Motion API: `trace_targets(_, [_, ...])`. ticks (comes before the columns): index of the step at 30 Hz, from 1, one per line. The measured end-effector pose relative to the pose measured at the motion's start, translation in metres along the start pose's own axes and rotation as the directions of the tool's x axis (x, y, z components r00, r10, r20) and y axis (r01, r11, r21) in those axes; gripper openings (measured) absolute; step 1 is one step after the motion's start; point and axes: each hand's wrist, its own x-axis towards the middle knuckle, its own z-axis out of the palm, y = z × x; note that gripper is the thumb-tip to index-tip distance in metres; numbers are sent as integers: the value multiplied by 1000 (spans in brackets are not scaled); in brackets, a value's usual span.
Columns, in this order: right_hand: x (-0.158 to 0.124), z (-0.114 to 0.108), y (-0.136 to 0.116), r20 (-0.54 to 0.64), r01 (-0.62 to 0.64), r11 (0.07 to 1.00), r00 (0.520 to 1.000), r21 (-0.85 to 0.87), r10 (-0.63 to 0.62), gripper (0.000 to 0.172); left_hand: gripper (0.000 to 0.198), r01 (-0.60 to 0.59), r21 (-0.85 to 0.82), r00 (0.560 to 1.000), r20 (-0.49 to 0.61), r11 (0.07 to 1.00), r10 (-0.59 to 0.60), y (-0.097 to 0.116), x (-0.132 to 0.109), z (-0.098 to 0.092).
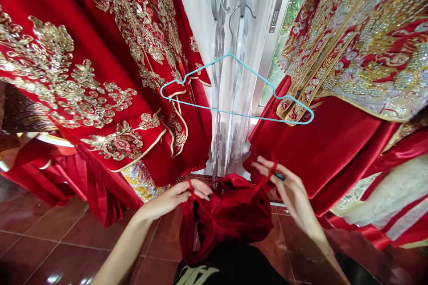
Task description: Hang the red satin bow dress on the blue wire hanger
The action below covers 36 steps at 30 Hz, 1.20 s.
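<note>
We hold a bunched red velvet garment (pixel 227 218) in front of our black T-shirt (pixel 227 271), our hands apart. Our left hand (pixel 170 198) pinches a thin red strap (pixel 190 183) at one side, and our right hand (pixel 287 187) pinches another red strap (pixel 265 177) at the other, a small dark object (pixel 279 177) also showing in its fingers. Above the garment, a light-blue wire hanger (pixel 234 114) hangs from metal scrollwork (pixel 219 22) before a sheer white curtain (pixel 230 142). Gold-embroidered red gowns (pixel 80 67) hang to the left, and more (pixel 351 151) to the right, over glossy dark-red floor tiles (pixel 63 231).
</note>
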Motion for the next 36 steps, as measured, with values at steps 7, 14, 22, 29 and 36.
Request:
trace_targets(7, [25,-73,-65,178,422,623,892,-658,-415,63,27,0,217,964,-258,976,57,1,-39,-20])
trace_targets(14, [94,-86,-107,55,317,571,902,-758,-428,46,41,-117,694,847,-304,710,436,-9,-27,-24])
trace_targets(22, [170,-55,-125,185,145,757,982,-637,-32,12,34,-166,794,859,-175,585,482,1,-29,-25])
trace_targets(29, [196,-48,-105,163,55,798,985,-600,55,10,36,-151,787,908,-129,598,399,18,-29,-12])
trace_targets(36, [195,-54,-116,15,10,800,1000,-599,-1,25,42,-37,724,894,-284,689,346,50,-14,-40])
